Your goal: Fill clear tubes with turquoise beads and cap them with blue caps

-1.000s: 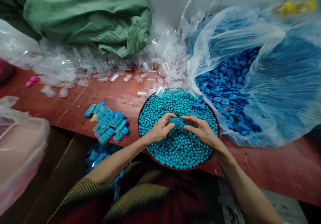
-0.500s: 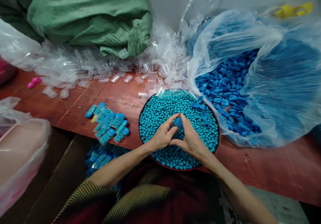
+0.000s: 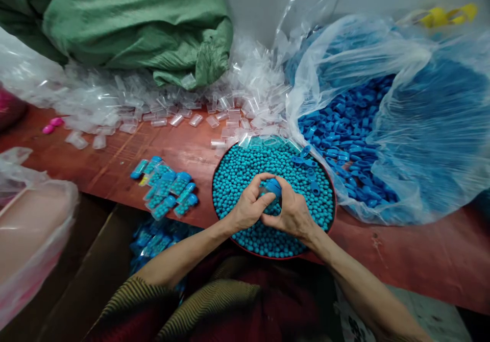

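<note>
Over a round tray [image 3: 335,210] filled with turquoise beads [image 3: 245,166], both hands meet around a small clear container with a blue cap [image 3: 273,186]. My left hand [image 3: 247,206] grips it from the left, thumb and fingers curled round it. From the other side my right hand [image 3: 294,213] is closed on the same container, fingertips at the cap. The lower body of the container is partly hidden by the fingers. A few loose blue caps [image 3: 314,187] lie on the beads at the right of the tray.
Left of the tray lie several capped, bead-filled containers [image 3: 167,185] on the red table [image 3: 115,166]. Clear empty tubes [image 3: 195,121] are heaped behind, below a green sack [image 3: 138,20]. An open plastic bag of blue caps [image 3: 344,132] stands right. Filled containers [image 3: 153,242] sit below the table edge.
My fingers have curled more tightly round the container, and the right hand has turned. The blue cap shows more plainly between them.
</note>
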Tool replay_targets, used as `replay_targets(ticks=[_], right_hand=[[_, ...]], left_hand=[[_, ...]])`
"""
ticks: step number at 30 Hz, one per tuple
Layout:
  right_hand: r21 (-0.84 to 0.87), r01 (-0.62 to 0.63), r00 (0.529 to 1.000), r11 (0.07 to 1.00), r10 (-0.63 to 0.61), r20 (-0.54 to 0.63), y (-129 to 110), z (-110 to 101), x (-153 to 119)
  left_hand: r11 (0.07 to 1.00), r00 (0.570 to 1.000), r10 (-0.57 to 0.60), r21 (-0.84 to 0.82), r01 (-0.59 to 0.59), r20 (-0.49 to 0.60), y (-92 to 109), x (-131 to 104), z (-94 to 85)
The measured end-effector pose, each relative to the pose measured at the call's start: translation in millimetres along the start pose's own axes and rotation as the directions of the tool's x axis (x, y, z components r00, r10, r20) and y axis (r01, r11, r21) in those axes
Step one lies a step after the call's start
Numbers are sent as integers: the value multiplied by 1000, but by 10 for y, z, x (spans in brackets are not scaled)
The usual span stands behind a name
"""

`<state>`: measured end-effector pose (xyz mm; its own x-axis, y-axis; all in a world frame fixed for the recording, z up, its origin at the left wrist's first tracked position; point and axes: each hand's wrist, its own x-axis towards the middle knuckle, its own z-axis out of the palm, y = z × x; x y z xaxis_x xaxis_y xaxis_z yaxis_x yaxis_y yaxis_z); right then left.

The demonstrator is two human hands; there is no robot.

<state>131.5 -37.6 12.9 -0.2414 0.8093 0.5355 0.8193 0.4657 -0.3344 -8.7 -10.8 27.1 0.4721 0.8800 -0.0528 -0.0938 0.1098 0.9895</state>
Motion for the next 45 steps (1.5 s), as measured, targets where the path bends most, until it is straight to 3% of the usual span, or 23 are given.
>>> replay_targets(ticks=[4,8,12,15,17,20,22,25,27,30,32,34,39,45], right_hand=[[-52,0,999,999,-3,-54,-30,23,-27],[-47,-43,999,998,41,-32,-47,71,-56],[-44,-148,979,988,153,134,-123,107,-46],[-54,-161,931,986,169,323,-156,88,-49],[-60,-160,918,985,171,357,-88,34,-67],[-145,-243,923,959,275,269,185,-105,-92],[-292,-341,901,894,399,170,424,-208,-83],[-506,-423,841,752,534,90,717,-303,-22],[-587,-427,807,688,583,96,818,-304,30],[-632,-403,770,661,619,156,849,-234,81],[-629,-369,772,685,602,203,832,-171,87],[-613,-324,791,721,562,242,811,-123,71],[-571,-248,820,783,483,306,767,-114,-34],[-535,-109,869,838,341,358,599,-123,-102]], left_hand=[[999,999,-32,0,32,-44,64,-23,66],[998,991,-31,50,38,-130,33,-9,113],[971,993,6,240,22,-115,-50,14,31],[904,994,58,428,-12,-94,-58,-35,-207],[833,980,109,554,2,-168,-19,-111,-473],[637,908,255,764,102,-334,76,-262,-963],[460,853,330,858,229,-405,128,-356,-1245],[241,772,438,887,393,-461,144,-419,-1406],[201,791,450,910,362,-414,109,-378,-1303],[253,905,356,956,148,-235,12,-181,-951],[309,951,266,949,67,-154,-56,11,-697],[356,981,155,933,58,-120,-111,206,-492],[316,993,45,945,88,-107,-197,505,-217],[268,994,14,958,100,-108,-295,560,-88]])
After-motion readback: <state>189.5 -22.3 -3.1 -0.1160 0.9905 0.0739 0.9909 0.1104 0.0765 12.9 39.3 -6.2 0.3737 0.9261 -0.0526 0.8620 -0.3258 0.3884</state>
